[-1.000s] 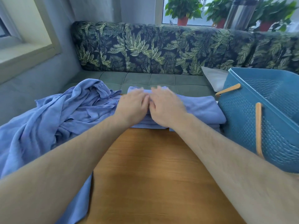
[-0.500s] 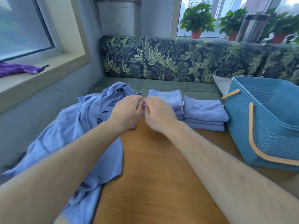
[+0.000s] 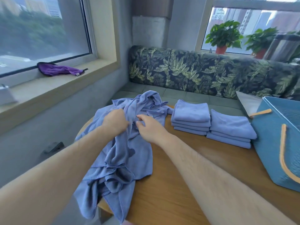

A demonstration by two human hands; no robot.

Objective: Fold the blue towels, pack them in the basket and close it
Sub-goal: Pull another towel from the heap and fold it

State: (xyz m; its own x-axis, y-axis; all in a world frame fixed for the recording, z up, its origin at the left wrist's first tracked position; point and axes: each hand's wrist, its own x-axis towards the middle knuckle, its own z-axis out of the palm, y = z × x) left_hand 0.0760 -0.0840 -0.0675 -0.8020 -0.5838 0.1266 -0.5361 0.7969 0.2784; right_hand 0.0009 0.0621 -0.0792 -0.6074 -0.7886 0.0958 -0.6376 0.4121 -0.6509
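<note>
A heap of unfolded blue towels (image 3: 126, 153) lies on the left part of the wooden table (image 3: 186, 176) and hangs over its edge. My left hand (image 3: 116, 121) grips a bunch of this cloth. My right hand (image 3: 150, 129) is beside it, fingers loosely curled and touching the cloth at the tips. Two stacks of folded blue towels stand side by side further back: the left stack (image 3: 191, 118) and the right stack (image 3: 232, 129). The blue basket (image 3: 267, 140) with orange handles stands open at the right, next to the right stack.
A bench with a leaf-patterned backrest (image 3: 203, 73) runs behind the table. A purple cloth (image 3: 56, 69) lies on the left windowsill. Potted plants (image 3: 224, 36) stand on the far sill. A grey-white cushion (image 3: 248, 103) lies behind the basket.
Both hands left the folded stack and moved left to the unfolded heap. My left hand has taken hold of the loose cloth. The camera has lifted and turned left.
</note>
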